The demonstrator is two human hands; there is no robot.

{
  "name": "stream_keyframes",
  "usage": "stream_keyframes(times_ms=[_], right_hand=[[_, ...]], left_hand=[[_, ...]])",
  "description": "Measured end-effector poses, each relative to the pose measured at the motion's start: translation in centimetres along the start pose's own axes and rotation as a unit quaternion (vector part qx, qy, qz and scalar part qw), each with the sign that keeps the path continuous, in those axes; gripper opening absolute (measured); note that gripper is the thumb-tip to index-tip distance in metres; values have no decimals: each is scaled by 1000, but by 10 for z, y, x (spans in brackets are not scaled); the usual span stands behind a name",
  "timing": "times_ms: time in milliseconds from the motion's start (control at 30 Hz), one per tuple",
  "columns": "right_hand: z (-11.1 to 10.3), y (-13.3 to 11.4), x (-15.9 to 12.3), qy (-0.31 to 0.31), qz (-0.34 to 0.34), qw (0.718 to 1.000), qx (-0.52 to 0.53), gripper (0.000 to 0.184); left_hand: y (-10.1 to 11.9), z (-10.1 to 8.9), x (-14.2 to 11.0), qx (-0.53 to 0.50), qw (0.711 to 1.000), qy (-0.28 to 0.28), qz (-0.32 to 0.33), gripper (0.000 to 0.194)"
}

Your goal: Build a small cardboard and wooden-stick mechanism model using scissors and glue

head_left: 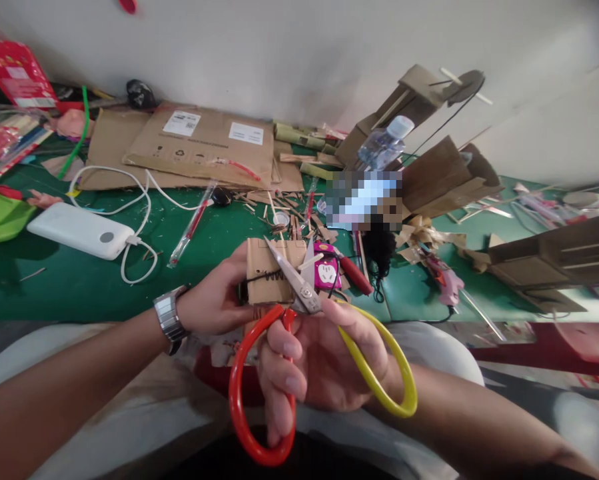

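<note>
My right hand [324, 367] grips a pair of scissors [302, 287] with one red and one yellow handle loop. Its fingers pass through the red loop, the thumb lies along the yellow one, and the blades are spread. My left hand [224, 293], with a metal watch at the wrist, is closed on the left edge of a small cardboard piece [264, 288]. A black zigzag cord or wire runs across that cardboard. One scissor blade lies in front of the cardboard; whether it touches is unclear. Just right of the blades is a magenta power socket [326, 267].
On the green table [144, 257] lie a white power bank [82, 230] with a cable, flat cardboard [199, 150], and scattered sticks. A plastic bottle [384, 143], cardboard structures [554, 257] and a pink glue gun [446, 283] are to the right.
</note>
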State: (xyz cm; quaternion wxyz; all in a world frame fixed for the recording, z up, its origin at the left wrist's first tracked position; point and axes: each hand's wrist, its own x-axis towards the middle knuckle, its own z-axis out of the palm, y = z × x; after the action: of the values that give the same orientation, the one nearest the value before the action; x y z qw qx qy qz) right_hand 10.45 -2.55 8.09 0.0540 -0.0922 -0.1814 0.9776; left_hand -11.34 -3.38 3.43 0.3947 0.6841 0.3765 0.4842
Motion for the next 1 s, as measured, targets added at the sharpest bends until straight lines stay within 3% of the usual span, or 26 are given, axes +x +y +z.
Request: stream_keyframes(times_ms=[367,500,867,1000], right_hand=[[-16,9,-10,9,-46,999,9,50],[-14,10,-11,22,-57,998,31,44],[-10,8,-6,47,-41,998,21,42],[-6,8,-2,21,-64,997,22,49]], left_hand=[[-3,1,-2,40,999,6,25,29],[-2,2,0,52,999,13,3,32],[-3,4,1,29,999,25,3,32],[-4,6,-1,19,999,43,3,34]])
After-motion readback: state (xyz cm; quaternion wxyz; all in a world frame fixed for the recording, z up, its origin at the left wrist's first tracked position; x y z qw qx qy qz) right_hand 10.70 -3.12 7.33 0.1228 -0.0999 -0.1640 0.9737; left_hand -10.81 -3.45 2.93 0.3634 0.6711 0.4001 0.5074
